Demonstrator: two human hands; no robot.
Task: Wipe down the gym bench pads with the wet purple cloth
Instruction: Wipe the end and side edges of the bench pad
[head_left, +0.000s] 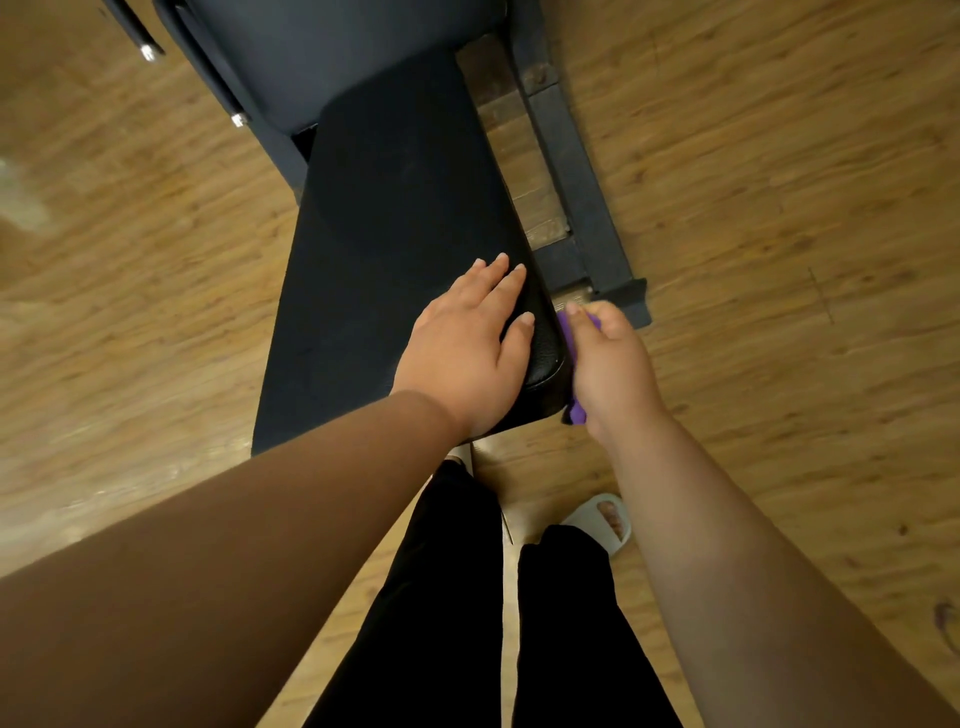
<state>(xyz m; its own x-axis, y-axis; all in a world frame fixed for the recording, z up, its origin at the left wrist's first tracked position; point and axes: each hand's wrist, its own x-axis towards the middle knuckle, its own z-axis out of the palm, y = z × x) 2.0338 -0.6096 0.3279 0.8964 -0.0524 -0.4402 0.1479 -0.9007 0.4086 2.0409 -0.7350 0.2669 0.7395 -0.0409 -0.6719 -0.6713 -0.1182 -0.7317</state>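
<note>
One hand (462, 343) on pad (395, 208), other (609, 364) seemingly gripping cloth (575, 413)

seat pad (395, 218) top free from left hand (467, 348) up to back pad (332, 52), which walls far end. left of pad: open floor (130, 260). right side tight: frame bar (576, 171) runs near pad edge, right hand (608, 364) with cloth (575, 413) just beside bar's foot. legs (457, 571) crowd near end.

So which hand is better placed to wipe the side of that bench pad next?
The right hand: it grips the purple cloth against the side edge of the seat pad. The left hand lies flat on top of the pad, holding nothing.
</note>
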